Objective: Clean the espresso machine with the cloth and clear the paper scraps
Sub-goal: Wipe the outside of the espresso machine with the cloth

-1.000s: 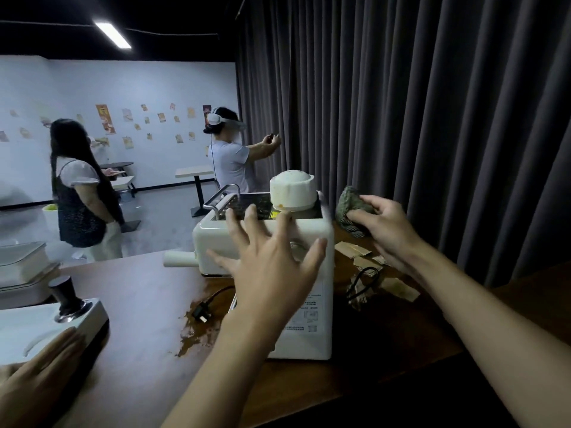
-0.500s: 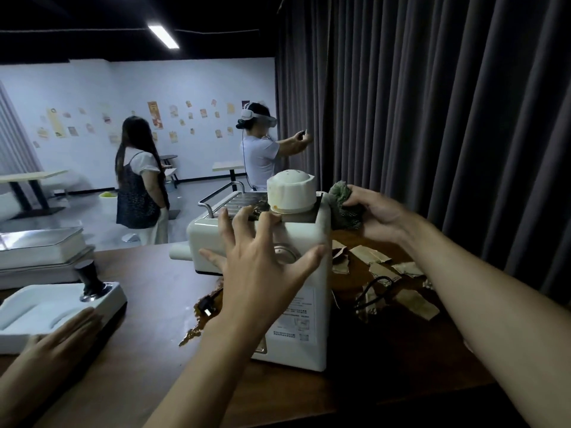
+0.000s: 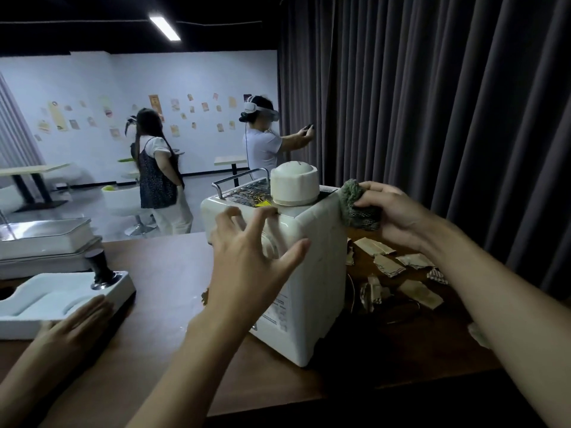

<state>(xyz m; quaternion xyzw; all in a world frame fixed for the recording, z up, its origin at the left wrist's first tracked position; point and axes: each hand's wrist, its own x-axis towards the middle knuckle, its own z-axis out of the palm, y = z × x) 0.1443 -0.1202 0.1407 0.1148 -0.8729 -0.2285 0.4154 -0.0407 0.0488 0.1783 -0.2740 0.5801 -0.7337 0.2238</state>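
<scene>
Right hand (image 3: 392,211): fingers curled round a green cloth (image 3: 355,208), wad pressed on the top right edge of the espresso machine (image 3: 312,273). Left hand (image 3: 247,264): fingers spread and straight, nothing grasped, tips at the machine's top front edge, thumb on its near side.

Machine: white, standing upright on a brown wooden table (image 3: 160,273), with a white domed cap (image 3: 293,186) on top. Paper scraps (image 3: 387,265) lie on the table just right of the machine, with a black cable (image 3: 401,310) among them.

Left of the machine is a white foam tray (image 3: 37,301) with a black tamper (image 3: 99,268) standing in it. A third hand (image 3: 77,325) rests flat on the tray's near edge.

Behind and right of the machine hangs a dark grey curtain (image 3: 432,103). Behind and left is an open room with a white wall (image 3: 92,81) dotted with posters and a ceiling strip light (image 3: 164,27).

Counts: 1 machine, 1 cloth, roughly 7 scraps, 1 tamper, 3 hands, 2 people standing in the background.
</scene>
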